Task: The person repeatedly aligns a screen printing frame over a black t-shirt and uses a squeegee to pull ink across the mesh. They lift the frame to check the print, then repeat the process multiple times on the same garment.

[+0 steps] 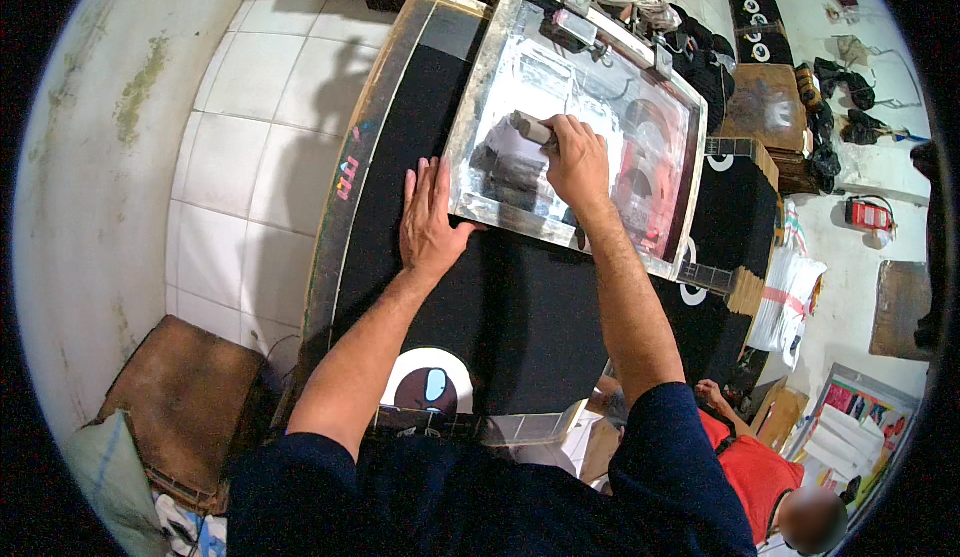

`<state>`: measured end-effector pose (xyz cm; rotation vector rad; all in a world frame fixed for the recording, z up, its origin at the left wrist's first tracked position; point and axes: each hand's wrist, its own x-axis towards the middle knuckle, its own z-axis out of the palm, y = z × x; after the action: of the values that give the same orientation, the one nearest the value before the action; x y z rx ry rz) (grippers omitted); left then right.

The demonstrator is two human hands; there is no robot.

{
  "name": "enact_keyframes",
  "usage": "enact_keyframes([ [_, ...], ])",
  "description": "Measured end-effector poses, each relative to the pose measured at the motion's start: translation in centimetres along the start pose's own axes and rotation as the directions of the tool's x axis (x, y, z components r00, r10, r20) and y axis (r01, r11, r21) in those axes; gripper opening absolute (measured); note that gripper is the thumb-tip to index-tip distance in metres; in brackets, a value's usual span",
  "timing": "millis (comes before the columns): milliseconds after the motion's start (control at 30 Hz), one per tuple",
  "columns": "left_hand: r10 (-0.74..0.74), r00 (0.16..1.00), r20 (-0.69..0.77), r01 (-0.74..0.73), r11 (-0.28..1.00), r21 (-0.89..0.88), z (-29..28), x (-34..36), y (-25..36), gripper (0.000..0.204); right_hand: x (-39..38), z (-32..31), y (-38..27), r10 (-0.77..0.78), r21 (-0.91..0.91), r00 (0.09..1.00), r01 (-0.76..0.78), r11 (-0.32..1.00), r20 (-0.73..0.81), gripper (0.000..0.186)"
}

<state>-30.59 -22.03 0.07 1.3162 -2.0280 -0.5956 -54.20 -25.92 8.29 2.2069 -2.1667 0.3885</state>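
A silk-screen printing frame [522, 225] lies tilted across black fabric [530, 297] on a long table. Its mesh [655, 162] shows a pale, glossy area, dark smears at the left and a reddish patch with round shapes at the right. My right hand [582, 162] is closed around a grey-brown, roll-shaped piece [533, 128] over the mesh; whether it is cloth or a block I cannot tell. At the frame's near left corner, my left hand [432, 222] rests with fingers stretched out, the thumb against the frame's edge.
A clamp-like fitting [574, 29] sits on the frame's far side. A printed white-and-brown eye motif [432, 382] shows near me. Another person in red [755, 472] is at the lower right. A brown board [180, 397] stands at the lower left, beside the tiled floor [225, 152].
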Motion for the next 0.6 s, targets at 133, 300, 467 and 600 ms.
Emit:
enact_keyframes([
  [133, 0.071, 0.982, -0.177, -0.106, 0.975, -0.193, 0.5, -0.8, -0.5, 0.115, 1.2, -0.8, 0.5, 0.064, -0.097, 0.998, -0.066, 0.993, -0.024, 0.034],
  [300, 0.081, 0.986, -0.148, -0.107, 0.978, -0.177, 0.3, -0.7, -0.4, 0.116, 5.2, -2.6, 2.0, 0.081, 0.002, 0.996, -0.081, 0.997, -0.025, 0.038],
  [467, 0.058, 0.988, -0.141, -0.087, 0.974, -0.208, 0.1, -0.7, -0.1, 0.114, 3.8, -3.2, 2.4, 0.041, 0.031, 0.985, -0.046, 0.998, 0.166, 0.042],
  [600, 0.057, 0.990, -0.127, -0.080, 0.980, -0.181, 0.3, -0.8, -0.2, 0.115, 7.4, -1.5, 5.2, 0.019, 0.008, 0.987, -0.021, 1.000, 0.162, 0.051],
])
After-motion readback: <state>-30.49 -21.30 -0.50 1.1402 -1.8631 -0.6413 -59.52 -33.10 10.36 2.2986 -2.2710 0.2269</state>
